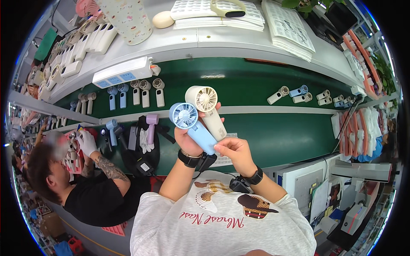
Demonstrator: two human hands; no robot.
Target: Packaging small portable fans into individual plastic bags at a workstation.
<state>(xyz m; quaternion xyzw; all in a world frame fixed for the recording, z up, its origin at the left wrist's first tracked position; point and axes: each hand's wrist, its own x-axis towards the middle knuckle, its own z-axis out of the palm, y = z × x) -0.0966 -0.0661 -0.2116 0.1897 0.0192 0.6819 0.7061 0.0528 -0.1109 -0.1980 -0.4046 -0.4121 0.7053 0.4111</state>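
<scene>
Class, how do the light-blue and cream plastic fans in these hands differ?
The light-blue plastic fan lies nearer the wearer's body and further left than the cream plastic fan. The blue fan's handle slants more in the picture; the cream fan's is steeper. The right hand touches the blue fan's lower handle end, not the cream fan. Both have round, bladed heads and straight handles; the left hand holds both.

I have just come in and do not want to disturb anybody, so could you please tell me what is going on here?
A person holds two handheld fans over a green workbench. The left hand supports the blue fan and the cream fan together, while the right hand pinches the blue one's lower end. To the left, a co-worker in black wears a white glove. More fans stand in rows farther back.
</scene>
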